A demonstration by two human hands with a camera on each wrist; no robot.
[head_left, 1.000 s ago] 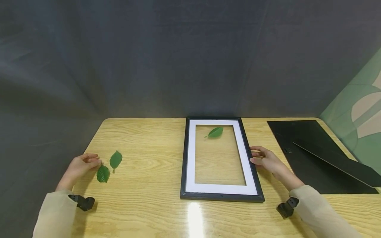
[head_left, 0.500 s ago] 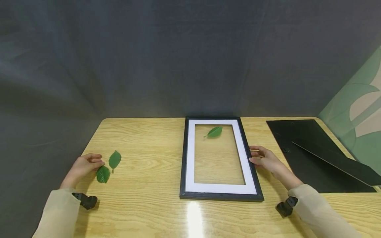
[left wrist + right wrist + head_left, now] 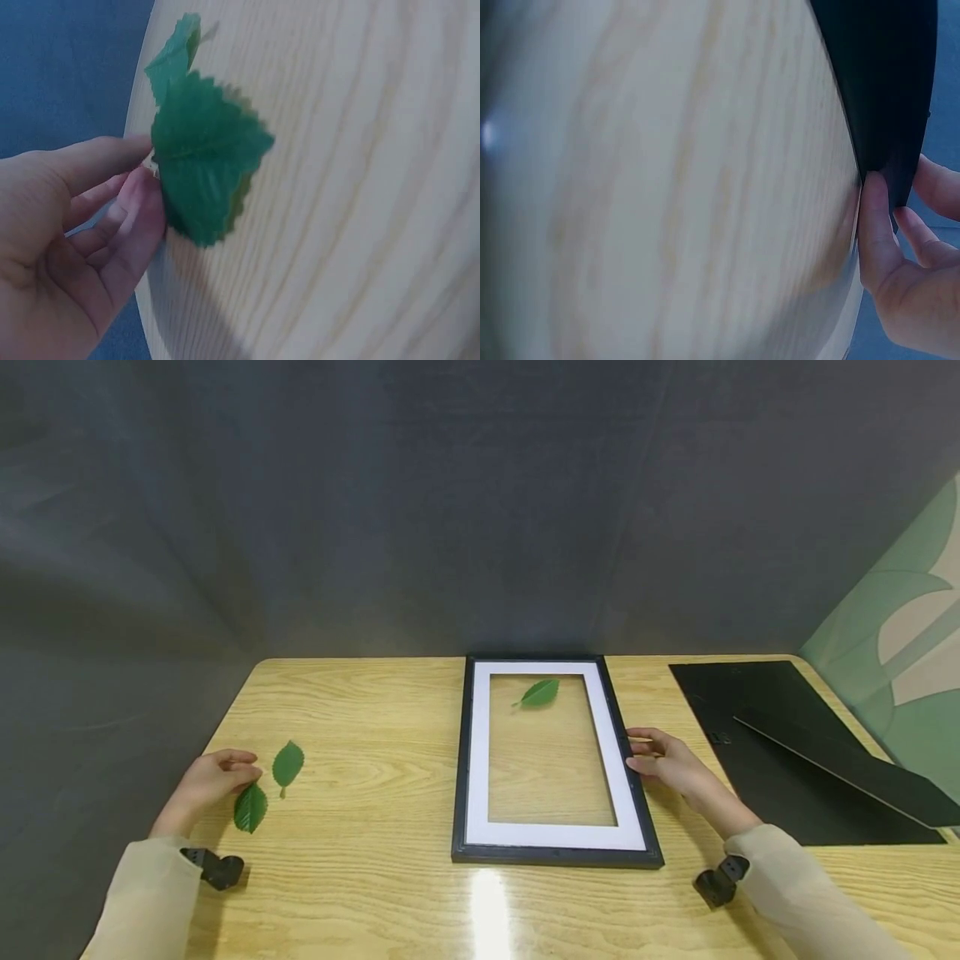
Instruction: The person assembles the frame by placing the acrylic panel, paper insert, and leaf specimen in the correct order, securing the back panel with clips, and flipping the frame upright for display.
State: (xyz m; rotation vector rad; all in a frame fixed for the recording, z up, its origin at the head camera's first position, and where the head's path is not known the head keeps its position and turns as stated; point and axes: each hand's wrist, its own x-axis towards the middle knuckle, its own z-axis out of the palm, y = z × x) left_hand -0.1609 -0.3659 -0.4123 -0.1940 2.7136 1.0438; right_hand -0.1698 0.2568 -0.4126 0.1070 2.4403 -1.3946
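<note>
Held leaf [image 3: 251, 807], near the left edge of the worktop [image 3: 375, 877]: its stem end is pinched between the thumb and fingers of the left hand [image 3: 206, 785], the blade pointing toward the near edge; whether any part touches the wood cannot be told. Second leaf [image 3: 288, 763], just beside it on the side of the far edge and apart from the fingers, lying on the worktop with its stem toward the near edge. Picture frame [image 3: 525, 856], about midway between the left and right edges, its far end at the far edge; a white mat [image 3: 555, 836] lines it, and a third leaf [image 3: 541, 693] lies inside the opening near the far end, its stem toward the left. Right hand [image 3: 671, 767]: fingertips against the frame's right side; whether they grip it or merely steady it is unclear. The step in hand appears to be picking up a leaf for the frame; the next move probably calls for carrying it rightward, over the raised border, and laying it flat in the opening clear of the third leaf. The second leaf could be brushed aside as the hand leaves. Toward the right edge, a black backing board [image 3: 757, 689] with its flap [image 3: 862, 772] tilted up, seemingly outside that path. Beyond the far edge, a dark curtain [image 3: 480, 510].
</note>
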